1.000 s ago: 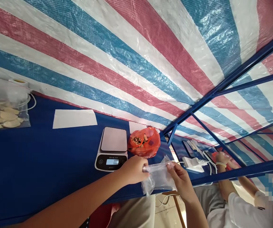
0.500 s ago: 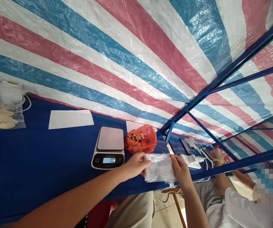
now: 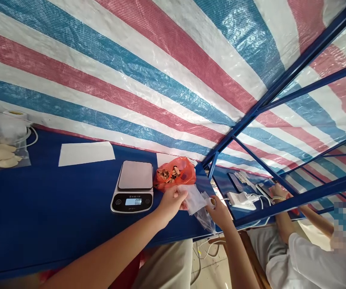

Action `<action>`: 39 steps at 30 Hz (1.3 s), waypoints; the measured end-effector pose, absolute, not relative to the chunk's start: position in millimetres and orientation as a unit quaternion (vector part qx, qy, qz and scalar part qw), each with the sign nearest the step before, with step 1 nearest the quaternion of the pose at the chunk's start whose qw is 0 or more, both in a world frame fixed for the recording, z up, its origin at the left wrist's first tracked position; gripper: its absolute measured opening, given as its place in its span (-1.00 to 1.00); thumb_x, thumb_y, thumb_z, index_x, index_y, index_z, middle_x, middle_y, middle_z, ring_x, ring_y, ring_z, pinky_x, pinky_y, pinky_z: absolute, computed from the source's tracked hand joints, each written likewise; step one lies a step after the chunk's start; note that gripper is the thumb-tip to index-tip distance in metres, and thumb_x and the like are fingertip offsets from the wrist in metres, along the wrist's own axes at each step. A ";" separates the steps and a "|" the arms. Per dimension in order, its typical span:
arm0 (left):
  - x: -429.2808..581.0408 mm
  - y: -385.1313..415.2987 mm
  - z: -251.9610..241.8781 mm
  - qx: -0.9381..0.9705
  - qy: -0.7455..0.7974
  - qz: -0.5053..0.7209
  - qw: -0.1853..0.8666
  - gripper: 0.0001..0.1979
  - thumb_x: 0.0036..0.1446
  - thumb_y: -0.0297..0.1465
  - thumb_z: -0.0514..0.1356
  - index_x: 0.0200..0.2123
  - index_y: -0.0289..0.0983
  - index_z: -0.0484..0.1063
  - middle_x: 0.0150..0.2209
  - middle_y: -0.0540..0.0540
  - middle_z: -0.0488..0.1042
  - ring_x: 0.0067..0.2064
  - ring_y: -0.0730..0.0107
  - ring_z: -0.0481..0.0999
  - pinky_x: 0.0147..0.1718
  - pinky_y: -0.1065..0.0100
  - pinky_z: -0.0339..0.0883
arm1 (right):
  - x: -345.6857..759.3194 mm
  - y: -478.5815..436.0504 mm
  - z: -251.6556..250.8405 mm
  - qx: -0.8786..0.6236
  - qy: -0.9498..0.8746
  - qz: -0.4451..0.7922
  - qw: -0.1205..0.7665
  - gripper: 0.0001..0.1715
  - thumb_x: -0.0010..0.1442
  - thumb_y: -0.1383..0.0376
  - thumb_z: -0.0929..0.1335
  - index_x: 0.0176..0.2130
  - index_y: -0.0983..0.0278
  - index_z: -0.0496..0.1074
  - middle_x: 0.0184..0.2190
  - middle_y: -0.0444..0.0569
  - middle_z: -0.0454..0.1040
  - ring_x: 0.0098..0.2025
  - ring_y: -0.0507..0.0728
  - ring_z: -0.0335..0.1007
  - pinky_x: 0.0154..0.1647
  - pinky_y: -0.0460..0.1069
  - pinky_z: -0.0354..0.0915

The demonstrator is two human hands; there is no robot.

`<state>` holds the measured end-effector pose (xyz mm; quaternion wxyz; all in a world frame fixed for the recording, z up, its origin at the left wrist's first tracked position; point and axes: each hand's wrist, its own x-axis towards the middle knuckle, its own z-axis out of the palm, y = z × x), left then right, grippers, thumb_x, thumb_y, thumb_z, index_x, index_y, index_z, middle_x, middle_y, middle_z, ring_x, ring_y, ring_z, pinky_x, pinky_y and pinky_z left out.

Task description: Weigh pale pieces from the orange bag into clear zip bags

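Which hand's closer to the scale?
Left. The left hand is just right of the scale, apart from it; the right hand is farther off, on the far side of the clear bag.

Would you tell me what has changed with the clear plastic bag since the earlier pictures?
The clear plastic bag, flat earlier, is now folded over, its corner hanging down. The left hand and right hand have moved closer together, both holding it. The digital scale still reads 0.0 beside the orange bag.

Clear plastic bag (image 3: 194,199), crumpled, pinched in left hand (image 3: 171,204).
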<state>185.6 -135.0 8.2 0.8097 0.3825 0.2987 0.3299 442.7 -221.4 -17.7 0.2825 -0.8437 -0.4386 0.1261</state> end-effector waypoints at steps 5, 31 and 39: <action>200.9 -131.1 34.1 0.400 0.264 0.360 0.801 -0.75 0.18 -0.26 0.34 -0.28 -0.31 0.43 -0.33 -0.09 0.57 -0.40 0.49 0.54 -0.33 0.40 0.52 | 445.6 -220.0 -28.5 -0.840 -0.342 0.161 0.389 -0.45 0.03 -0.07 0.38 -0.09 0.20 0.45 -0.30 0.01 0.59 -0.30 0.26 0.57 -0.32 0.10 0.47; 252.5 -166.9 -1.6 0.852 0.420 0.115 0.290 -0.09 -0.08 -0.14 0.44 0.28 -0.36 0.25 0.21 -0.49 0.38 0.25 -0.24 0.35 0.14 -0.11 0.27 | 468.6 -249.8 -11.9 -0.919 -0.259 0.043 0.294 0.00 0.07 -0.11 0.36 0.32 0.37 0.22 0.04 0.41 0.55 -0.02 0.49 0.56 -0.15 0.18 0.39; 212.2 -155.7 2.9 0.867 0.391 0.048 0.306 -0.15 -0.29 -0.24 0.51 0.12 -0.32 0.36 0.07 -0.40 0.51 0.19 -0.25 0.39 0.15 -0.17 0.20 | 466.2 -218.7 -13.0 -0.897 -0.327 0.043 0.294 -0.13 -0.01 -0.11 0.44 0.14 0.33 0.40 -0.03 0.28 0.60 -0.01 0.46 0.55 -0.03 0.20 0.39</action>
